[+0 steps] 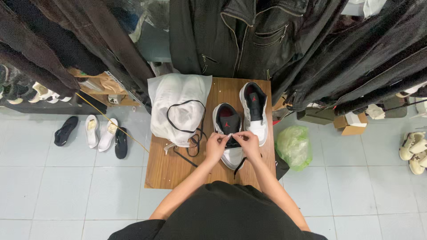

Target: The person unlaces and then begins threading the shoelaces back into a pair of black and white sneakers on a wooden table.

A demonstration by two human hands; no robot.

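Observation:
Two white and black high-top sneakers stand on a small wooden table [167,171]. The nearer sneaker [227,122] lies under my hands; the farther sneaker [254,103] stands up and to the right of it. My left hand [216,146] and my right hand [247,143] meet over the nearer sneaker's front, each pinching a black shoelace [239,165] whose end hangs down towards me. To the left lies a white drawstring bag [179,106] with a black cord on it.
Dark jackets [249,40] hang close over the table's far edge and on both sides. Several shoes [92,131] sit on the tiled floor at the left, more at the right edge [413,151]. A green plastic bag [293,146] lies right of the table.

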